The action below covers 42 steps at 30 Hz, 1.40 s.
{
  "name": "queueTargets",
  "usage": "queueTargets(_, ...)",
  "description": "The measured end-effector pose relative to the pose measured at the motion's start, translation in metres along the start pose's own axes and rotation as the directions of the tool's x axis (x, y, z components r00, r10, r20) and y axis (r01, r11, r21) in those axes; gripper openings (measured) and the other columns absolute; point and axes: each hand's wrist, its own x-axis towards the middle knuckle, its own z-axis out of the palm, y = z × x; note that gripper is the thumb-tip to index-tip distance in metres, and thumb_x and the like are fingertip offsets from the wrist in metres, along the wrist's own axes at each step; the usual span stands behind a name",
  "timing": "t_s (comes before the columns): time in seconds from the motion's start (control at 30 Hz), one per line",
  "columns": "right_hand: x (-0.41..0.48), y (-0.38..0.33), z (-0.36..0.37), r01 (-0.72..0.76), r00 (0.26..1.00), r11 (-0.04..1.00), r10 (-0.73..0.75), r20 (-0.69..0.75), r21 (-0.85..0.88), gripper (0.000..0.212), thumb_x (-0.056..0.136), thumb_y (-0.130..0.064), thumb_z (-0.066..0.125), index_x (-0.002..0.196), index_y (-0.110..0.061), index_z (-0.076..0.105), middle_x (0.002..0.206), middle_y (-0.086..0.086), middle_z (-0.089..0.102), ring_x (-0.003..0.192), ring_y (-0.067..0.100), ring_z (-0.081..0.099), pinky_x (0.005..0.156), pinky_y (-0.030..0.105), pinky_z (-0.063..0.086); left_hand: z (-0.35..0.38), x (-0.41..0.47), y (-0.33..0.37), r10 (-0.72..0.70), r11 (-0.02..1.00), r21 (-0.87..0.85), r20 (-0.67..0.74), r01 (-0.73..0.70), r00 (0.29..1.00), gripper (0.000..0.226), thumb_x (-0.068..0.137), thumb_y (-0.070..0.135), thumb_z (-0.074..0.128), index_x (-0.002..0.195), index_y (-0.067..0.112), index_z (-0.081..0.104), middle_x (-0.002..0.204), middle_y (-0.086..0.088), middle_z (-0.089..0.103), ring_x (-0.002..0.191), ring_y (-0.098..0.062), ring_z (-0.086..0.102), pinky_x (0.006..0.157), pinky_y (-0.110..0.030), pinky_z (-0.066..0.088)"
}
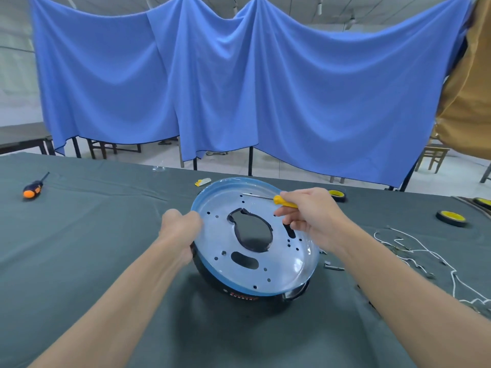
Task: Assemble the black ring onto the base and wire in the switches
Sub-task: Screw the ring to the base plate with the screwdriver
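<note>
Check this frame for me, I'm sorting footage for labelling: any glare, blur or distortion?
Head view: light is soft and even, with glare on the near right rim of the metal plate; the wide lens bows the far edge of the table and stretches the forearms; the white wires at right look smeared, the yellow screwdriver looks sharp.

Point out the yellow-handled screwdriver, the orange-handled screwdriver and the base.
yellow-handled screwdriver [283,201], head view, on its yellow handle.
orange-handled screwdriver [32,189], head view, on its handle.
base [279,264], head view, on bare plate near its front rim.
</note>
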Motion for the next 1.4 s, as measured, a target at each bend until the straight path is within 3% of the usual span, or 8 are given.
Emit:
queueTargets(0.13,-0.008,0.002,-0.001,-0.046,0.999,0.997,0.047,-0.014,0.065,0.015,0.09,-0.015,0.062,0.088,-0.001,0.069,0.073,0.015,0.07,0.046,0.014,0.054,0.047,0.022,0.044,-0.002,-0.004,0.004,0.06,0.998,0.0,-0.022,-0.06,0.998,0.036,0.087,0.002,0.05,0.121,-0.006,0.043,0.108,-0.019,0.049,0.084,-0.029,0.047,0.066,-0.037,0.039)
queueTargets(0.27,-0.014,0.007,0.0,0.027,0.998,1.0,-0.026,-0.058,0.008,0.014,0.09,-0.016,0.061,0.085,-0.007,0.07,0.071,0.009,0.071,0.048,0.014,0.056,0.049,0.024,0.047,-0.005,-0.013,0.005,0.064,0.998,-0.019,-0.024,-0.065,0.998,0.021,0.086,0.001,0.05,0.106,0.002,0.043,0.104,-0.017,0.048,0.083,-0.026,0.044,0.068,-0.04,0.037)
queueTargets(0.4,-0.011,0.021,-0.004,0.144,0.904,0.946,-0.245,-0.35,-0.29,0.013,0.091,-0.033,0.054,0.085,-0.03,0.065,0.078,-0.009,0.071,0.094,0.018,0.057,0.08,0.039,0.051,-0.014,-0.021,0.006,0.05,0.997,-0.062,-0.01,-0.05,0.999,0.024,0.086,-0.002,0.053,0.11,-0.002,0.047,0.108,-0.019,0.053,0.084,-0.027,0.048,0.07,-0.041,0.04)
queueTargets(0.47,-0.012,0.032,-0.003,0.117,0.898,0.96,-0.212,-0.387,-0.254,0.013,0.092,-0.034,0.053,0.086,-0.03,0.063,0.086,-0.009,0.07,0.105,0.024,0.053,0.088,0.043,0.049,-0.018,-0.024,0.008,0.044,0.994,-0.102,0.01,-0.043,0.999,0.023,0.087,-0.005,0.054,0.11,-0.006,0.051,0.102,-0.016,0.053,0.081,-0.028,0.051,0.071,-0.041,0.044)
queueTargets(0.7,-0.012,0.068,0.006,0.061,0.906,0.987,-0.116,-0.406,-0.146,0.012,0.094,-0.032,0.055,0.086,-0.029,0.064,0.08,-0.011,0.069,0.091,0.016,0.059,0.059,0.027,0.042,-0.023,-0.036,0.012,0.021,0.997,-0.076,0.056,-0.017,0.998,0.032,0.092,-0.006,0.052,0.123,-0.011,0.047,0.108,-0.022,0.059,0.084,-0.033,0.058,0.076,-0.045,0.05)
queueTargets(1.07,-0.016,0.074,0.002,0.05,0.884,0.999,-0.052,-0.466,-0.017,0.016,0.095,-0.026,0.055,0.082,-0.025,0.064,0.079,-0.007,0.07,0.073,0.01,0.058,0.058,0.026,0.04,-0.024,-0.03,0.012,0.044,0.998,0.05,0.104,-0.05,0.994,0.035,0.092,0.002,0.058,0.125,-0.007,0.048,0.121,-0.029,0.06,0.079,-0.033,0.057,0.059,-0.036,0.048)
queueTargets(1.23,-0.018,0.076,0.007,0.06,0.886,0.998,-0.066,-0.459,-0.029,0.017,0.095,-0.025,0.054,0.08,-0.027,0.064,0.08,-0.009,0.069,0.074,0.012,0.058,0.057,0.026,0.04,-0.026,-0.033,0.011,0.034,0.998,0.053,0.102,-0.04,0.994,0.028,0.092,0.0,0.057,0.118,-0.008,0.051,0.1,-0.021,0.063,0.069,-0.03,0.059,0.054,-0.035,0.049)
queueTargets(1.4,-0.012,0.07,0.007,0.086,0.882,0.996,-0.084,-0.464,-0.015,0.016,0.094,-0.025,0.055,0.081,-0.027,0.065,0.078,-0.009,0.07,0.072,0.012,0.059,0.059,0.026,0.042,-0.024,-0.032,0.01,0.045,0.999,0.001,0.073,-0.045,0.996,0.027,0.093,0.0,0.057,0.117,-0.007,0.048,0.113,-0.024,0.062,0.076,-0.031,0.06,0.056,-0.035,0.052)
